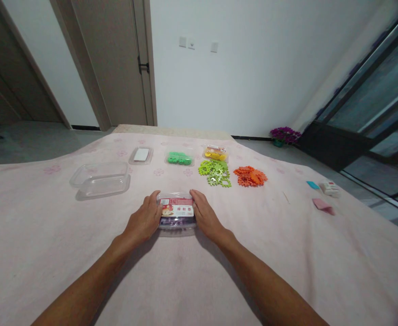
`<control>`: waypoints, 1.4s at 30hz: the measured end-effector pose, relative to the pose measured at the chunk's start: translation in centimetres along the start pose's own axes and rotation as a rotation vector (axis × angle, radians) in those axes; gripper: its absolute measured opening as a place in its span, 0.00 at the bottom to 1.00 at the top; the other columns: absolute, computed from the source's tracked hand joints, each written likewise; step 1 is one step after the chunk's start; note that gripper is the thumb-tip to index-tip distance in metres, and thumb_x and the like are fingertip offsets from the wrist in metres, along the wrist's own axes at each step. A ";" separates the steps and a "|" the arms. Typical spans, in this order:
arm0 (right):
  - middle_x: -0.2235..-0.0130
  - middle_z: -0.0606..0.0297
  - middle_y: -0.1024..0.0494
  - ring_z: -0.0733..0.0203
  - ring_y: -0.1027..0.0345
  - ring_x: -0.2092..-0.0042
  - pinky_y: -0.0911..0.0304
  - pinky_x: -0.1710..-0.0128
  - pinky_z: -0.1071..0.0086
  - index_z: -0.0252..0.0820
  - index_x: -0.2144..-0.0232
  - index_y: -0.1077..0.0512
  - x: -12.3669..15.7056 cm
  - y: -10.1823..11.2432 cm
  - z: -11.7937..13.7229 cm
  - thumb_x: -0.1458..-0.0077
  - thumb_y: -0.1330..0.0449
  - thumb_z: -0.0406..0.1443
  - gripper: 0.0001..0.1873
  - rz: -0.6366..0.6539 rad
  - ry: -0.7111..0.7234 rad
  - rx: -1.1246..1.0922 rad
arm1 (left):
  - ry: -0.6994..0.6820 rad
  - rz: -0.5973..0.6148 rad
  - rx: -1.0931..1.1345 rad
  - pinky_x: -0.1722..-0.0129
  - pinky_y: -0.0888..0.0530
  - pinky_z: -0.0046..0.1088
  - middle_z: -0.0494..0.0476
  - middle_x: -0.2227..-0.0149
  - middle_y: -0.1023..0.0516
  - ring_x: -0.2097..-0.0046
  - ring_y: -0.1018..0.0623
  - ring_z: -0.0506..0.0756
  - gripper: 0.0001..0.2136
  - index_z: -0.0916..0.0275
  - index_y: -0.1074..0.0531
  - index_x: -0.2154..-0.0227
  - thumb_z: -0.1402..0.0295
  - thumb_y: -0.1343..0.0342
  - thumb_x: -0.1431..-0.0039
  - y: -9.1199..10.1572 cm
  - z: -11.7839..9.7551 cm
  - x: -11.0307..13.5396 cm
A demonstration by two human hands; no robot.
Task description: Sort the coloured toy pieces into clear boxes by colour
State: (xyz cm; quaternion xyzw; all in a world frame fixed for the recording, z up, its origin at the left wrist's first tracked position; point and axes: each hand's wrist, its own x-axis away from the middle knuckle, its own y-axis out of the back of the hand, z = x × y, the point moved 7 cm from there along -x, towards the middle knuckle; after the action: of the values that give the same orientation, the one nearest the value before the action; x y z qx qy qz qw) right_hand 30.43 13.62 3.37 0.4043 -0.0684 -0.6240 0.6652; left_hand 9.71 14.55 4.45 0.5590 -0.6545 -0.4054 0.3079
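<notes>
A clear plastic box [176, 209] with a red and white label and purple pieces inside is closed in front of me. My left hand [146, 216] grips its left side, and my right hand [205, 215] grips its right side. Just beyond it lie a loose pile of light green gear-shaped pieces [215, 173] and, to their right, a pile of orange ones [250, 176]. An open clear box [103, 180] stands to the left with nothing visible inside.
Along the far side are a small clear box with a white label [141, 155], a box of green pieces [179, 157] and a box of yellow pieces [215, 153]. At right lie a blue piece [313, 185], a white packet [329, 189] and a pink cloth [323, 206] on the tablecloth.
</notes>
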 end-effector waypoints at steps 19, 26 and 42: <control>0.33 0.50 0.39 0.52 0.45 0.33 0.53 0.32 0.56 0.36 0.34 0.43 0.5 -0.2 -1.7 0.38 0.49 0.41 0.33 -0.092 -0.372 -0.258 | -0.050 0.015 0.437 0.41 0.34 0.44 0.69 0.39 0.32 0.42 0.28 0.62 0.30 0.63 0.48 0.33 0.57 0.54 0.35 -1.3 1.8 -1.6; 0.37 0.52 0.34 0.52 0.41 0.37 0.50 0.34 0.57 0.39 0.38 0.37 0.8 0.2 -1.6 0.42 0.45 0.38 0.30 -0.153 -0.371 -0.286 | -0.050 0.012 0.559 0.43 0.32 0.43 0.66 0.43 0.28 0.46 0.25 0.61 0.30 0.62 0.43 0.36 0.58 0.49 0.39 -1.6 2.1 -1.7; 0.60 0.62 0.21 0.58 0.30 0.58 0.39 0.58 0.66 0.41 0.61 0.26 -0.6 1.7 -2.7 0.39 0.49 0.44 0.17 -0.127 -0.538 -0.143 | 0.303 0.032 1.078 0.47 0.28 0.37 0.65 0.46 0.23 0.49 0.22 0.60 0.31 0.62 0.34 0.42 0.62 0.34 0.49 -1.6 1.8 -1.2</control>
State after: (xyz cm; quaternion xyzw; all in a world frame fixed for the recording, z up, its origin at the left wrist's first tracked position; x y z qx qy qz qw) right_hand 33.21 15.17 2.89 0.1800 -0.1729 -0.7524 0.6096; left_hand 9.18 15.98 2.28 0.6792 -0.7261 0.0762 0.0752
